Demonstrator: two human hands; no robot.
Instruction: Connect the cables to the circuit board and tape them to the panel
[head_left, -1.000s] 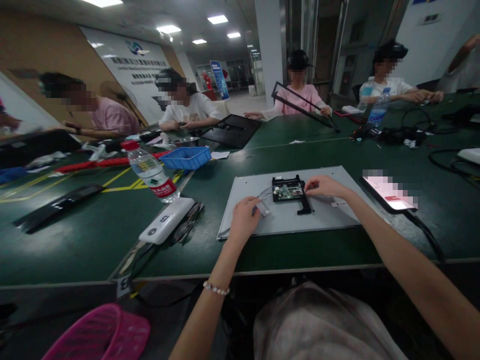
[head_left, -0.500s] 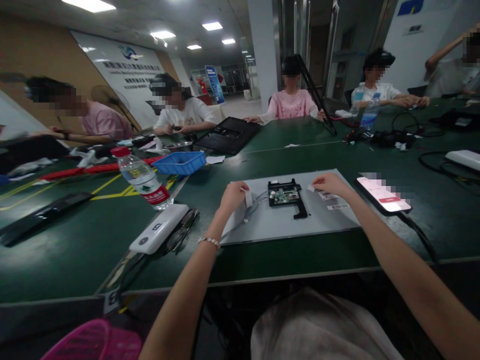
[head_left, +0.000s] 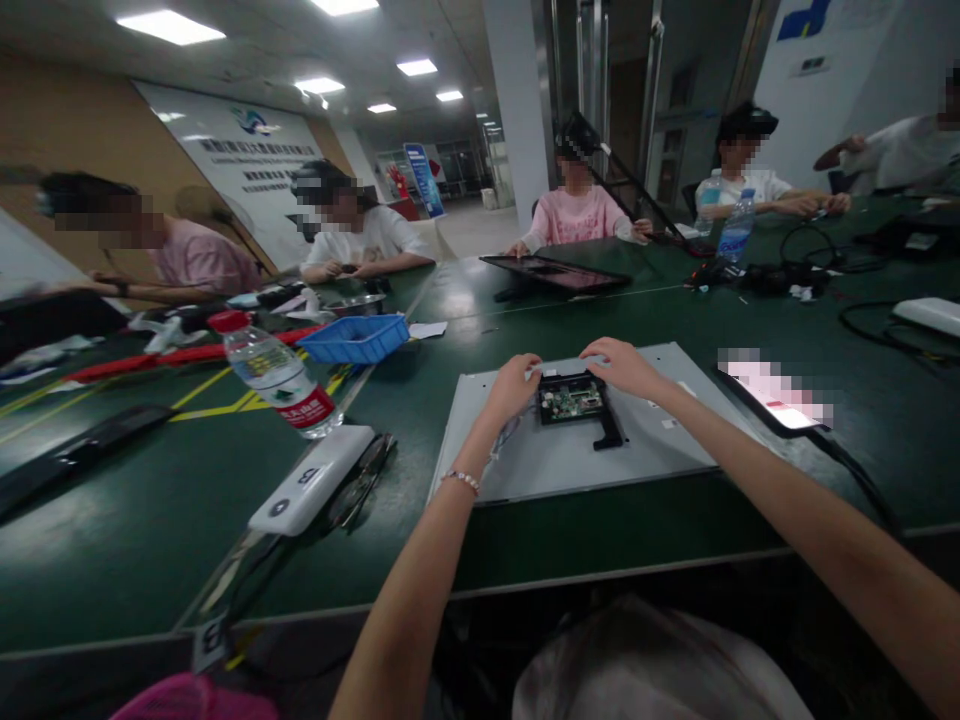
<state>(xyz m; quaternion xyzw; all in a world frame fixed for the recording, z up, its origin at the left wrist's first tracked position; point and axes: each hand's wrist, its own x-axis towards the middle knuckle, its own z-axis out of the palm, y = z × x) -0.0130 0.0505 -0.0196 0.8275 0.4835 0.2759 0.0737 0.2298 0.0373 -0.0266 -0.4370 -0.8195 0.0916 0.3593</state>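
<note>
A flat grey metal panel (head_left: 465,440) lies in front of me on the green table. On it sits a black bracket (head_left: 610,430) framing a green circuit board (head_left: 574,402). My left hand (head_left: 516,385) is closed at the bracket's far left corner. At the far right corner, my right hand (head_left: 619,365) has its fingers bent and pinched. Between the fingertips a short white strip (head_left: 564,366) shows along the bracket's far edge; its ends are hidden by the fingers. Thin grey cables (head_left: 504,432) run left from the board, partly behind my left wrist.
Left of the panel are glasses (head_left: 364,480), a white power bank (head_left: 315,482), a water bottle (head_left: 281,375) and a blue tray (head_left: 356,340). A lit phone (head_left: 772,400) lies to the right. Across the table a person in pink (head_left: 581,215) handles a dark panel (head_left: 562,273).
Both hands have come together from the panel's sides to the bracket's far edge. The white strip no longer hangs beside the cables. The person opposite has shifted the dark panel rightward.
</note>
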